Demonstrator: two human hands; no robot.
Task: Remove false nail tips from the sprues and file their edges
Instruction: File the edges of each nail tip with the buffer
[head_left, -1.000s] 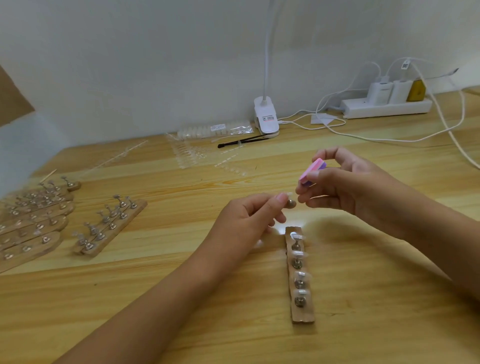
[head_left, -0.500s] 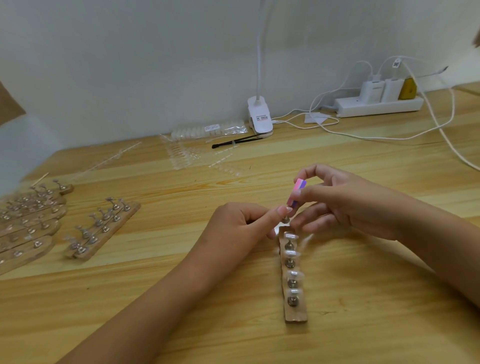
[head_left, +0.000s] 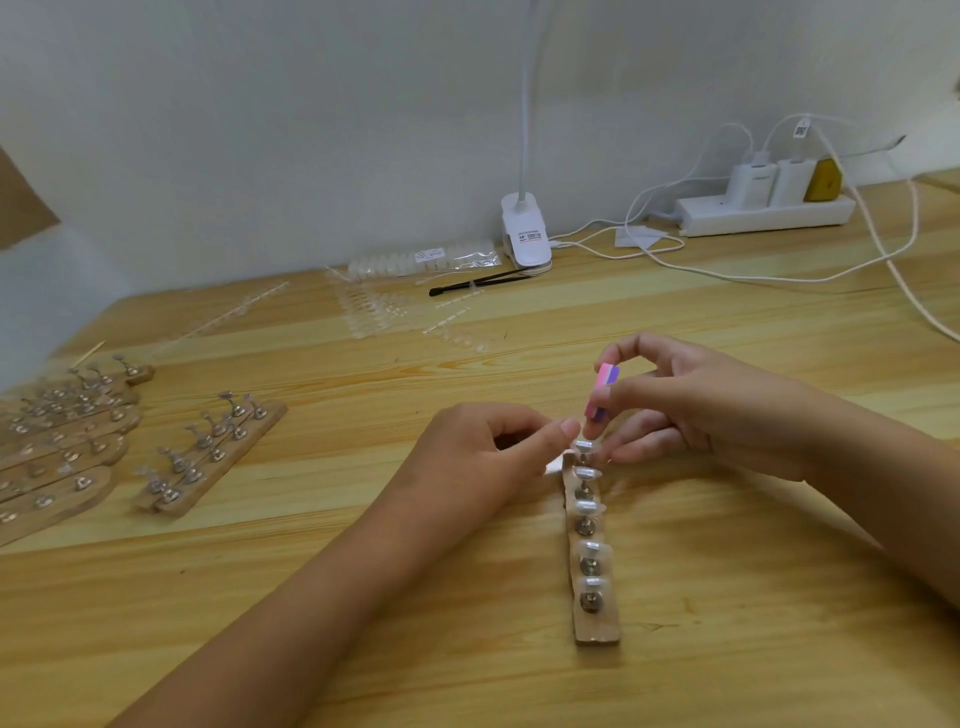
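left hand (head_left: 493, 452) sits at frame centre with its fingers curled and its thumb tip meeting the nail tip (head_left: 583, 445) on the top stand of the wooden strip (head_left: 597, 626). it seems to pinch the tip to steady it for filing. the strip lies on the counter (head_left: 363, 545), long axis running from the hands down toward the lower frame edge, with four other nail tips (head_left: 587, 505) along it. the file block (head_left: 602, 389) stands nearly upright, lower end just above the tip. right hand (head_left: 717, 410) pinches the block, lower fingers bracing beside the stand.
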